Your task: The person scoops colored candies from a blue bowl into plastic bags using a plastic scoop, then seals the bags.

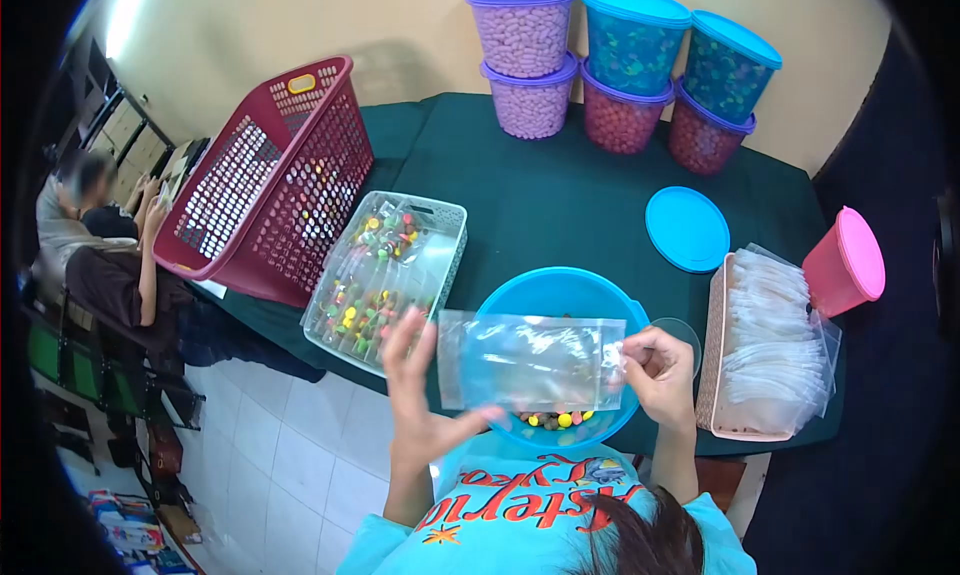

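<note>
A clear plastic bag (535,365) stretches sideways over a blue tub (565,285). My right hand (662,375) pinches the bag's right end. At the other end, my left hand (420,400) has its thumb and fingers spread apart, beside the bag and slightly blurred; no grip on it shows. Under the bag's lower edge, colourful round candies (565,420) lie at the bottom of the tub. Nothing can be seen inside the bag. Most of the tub's inside is behind the bag.
Left are a white tray (455,245) of candy-filled bags and a maroon basket (280,190). Right are a blue lid (688,229), a box (712,375) of clear bags and a pink container (845,265). Stacked candy tubs (620,115) line the wall. People (110,265) sit far left.
</note>
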`<state>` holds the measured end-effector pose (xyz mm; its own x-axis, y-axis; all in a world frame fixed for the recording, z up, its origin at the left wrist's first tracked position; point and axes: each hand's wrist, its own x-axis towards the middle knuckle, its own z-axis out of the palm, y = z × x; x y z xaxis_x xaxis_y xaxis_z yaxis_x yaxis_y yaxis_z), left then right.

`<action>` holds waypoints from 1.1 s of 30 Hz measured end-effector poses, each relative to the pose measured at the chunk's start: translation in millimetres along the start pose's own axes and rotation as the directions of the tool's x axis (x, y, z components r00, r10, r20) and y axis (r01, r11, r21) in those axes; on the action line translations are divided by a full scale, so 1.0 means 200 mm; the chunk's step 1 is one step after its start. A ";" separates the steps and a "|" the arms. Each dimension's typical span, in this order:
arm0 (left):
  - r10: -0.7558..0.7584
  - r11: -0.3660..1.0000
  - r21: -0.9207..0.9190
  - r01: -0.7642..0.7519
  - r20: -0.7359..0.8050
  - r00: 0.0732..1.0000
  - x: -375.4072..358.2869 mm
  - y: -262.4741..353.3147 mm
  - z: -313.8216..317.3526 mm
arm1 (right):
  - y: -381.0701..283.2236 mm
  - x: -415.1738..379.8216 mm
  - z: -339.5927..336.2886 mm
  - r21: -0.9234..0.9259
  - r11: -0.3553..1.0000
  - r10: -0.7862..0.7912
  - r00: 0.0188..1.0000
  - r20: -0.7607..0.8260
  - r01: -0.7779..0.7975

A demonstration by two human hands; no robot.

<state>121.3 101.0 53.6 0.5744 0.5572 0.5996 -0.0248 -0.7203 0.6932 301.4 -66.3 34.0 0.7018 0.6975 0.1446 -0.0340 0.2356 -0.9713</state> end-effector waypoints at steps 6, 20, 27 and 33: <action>0.051 0.942 0.277 -0.190 0.441 0.896 -0.02 0.16 0.06 | -0.04 -0.01 0.11 -0.081 0.995 0.079 0.968 0.239 -0.061; -0.089 0.983 -0.134 0.124 0.242 0.966 -0.11 -0.08 -0.11 | -0.09 0.16 0.16 -0.373 0.927 0.132 0.890 0.436 0.045; -0.179 0.813 -0.480 0.330 0.333 0.926 -0.12 -0.28 -0.14 | 0.13 0.34 0.15 -0.874 0.350 0.498 0.723 0.478 0.337; -0.095 0.824 -0.439 0.358 0.516 0.851 -0.01 -0.37 -0.07 | 0.33 0.36 0.18 -0.940 0.073 0.842 0.485 0.238 0.334</action>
<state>111.1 159.3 7.1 0.9135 0.3300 0.2380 -0.1740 -0.2121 0.9616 324.4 23.6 -12.3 0.1423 0.6975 -0.7023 0.9005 -0.3858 -0.2006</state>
